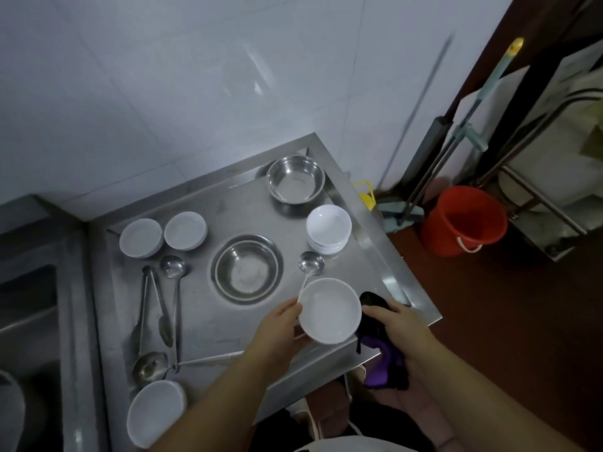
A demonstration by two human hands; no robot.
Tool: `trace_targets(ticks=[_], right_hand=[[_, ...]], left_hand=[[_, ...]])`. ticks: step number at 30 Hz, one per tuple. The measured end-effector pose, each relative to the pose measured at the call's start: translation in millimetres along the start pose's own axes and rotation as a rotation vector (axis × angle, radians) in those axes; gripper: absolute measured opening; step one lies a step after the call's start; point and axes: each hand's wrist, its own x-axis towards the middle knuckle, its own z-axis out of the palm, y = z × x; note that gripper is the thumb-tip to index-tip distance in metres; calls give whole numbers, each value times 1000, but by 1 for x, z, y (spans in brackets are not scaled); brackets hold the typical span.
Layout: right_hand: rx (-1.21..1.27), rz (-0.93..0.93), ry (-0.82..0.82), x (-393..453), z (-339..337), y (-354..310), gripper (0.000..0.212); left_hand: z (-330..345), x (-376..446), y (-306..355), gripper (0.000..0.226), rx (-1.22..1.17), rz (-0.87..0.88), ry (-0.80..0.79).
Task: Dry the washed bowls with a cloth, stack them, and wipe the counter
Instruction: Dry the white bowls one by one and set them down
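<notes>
My left hand (280, 324) grips the left rim of a white bowl (329, 309), holding it upright over the front right part of the steel counter (202, 308). My right hand (396, 327) holds a dark purple-and-black cloth (380, 350) against the bowl's right side. A stack of white bowls (329, 228) stands near the counter's right edge. Two single white bowls (141, 238) (185, 230) sit at the back left. Another white bowl (156, 411) lies at the front left corner.
Two steel bowls (247, 269) (296, 179) sit mid-counter and at the back. Ladles (311, 263) (173, 267), tongs (153, 308) and another ladle (150, 365) lie about. A sink (26, 321) is left. A red bucket (463, 220) and mop (401, 216) stand on the floor right.
</notes>
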Motion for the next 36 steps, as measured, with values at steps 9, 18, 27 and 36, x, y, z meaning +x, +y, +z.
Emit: trace_targets(ticks=[9, 18, 27, 36], right_hand=[[-106, 62, 15, 80, -43, -16, 20], [-369, 25, -19, 157, -41, -11, 15], [-570, -75, 15, 176, -35, -3, 15], [-737, -164, 9, 168, -40, -9, 22]], left_hand=[[65, 58, -10, 23, 30, -83, 65], [91, 116, -25, 20, -13, -149, 206], [96, 142, -42, 21, -20, -159, 284], [98, 145, -49, 19, 80, -119, 340]])
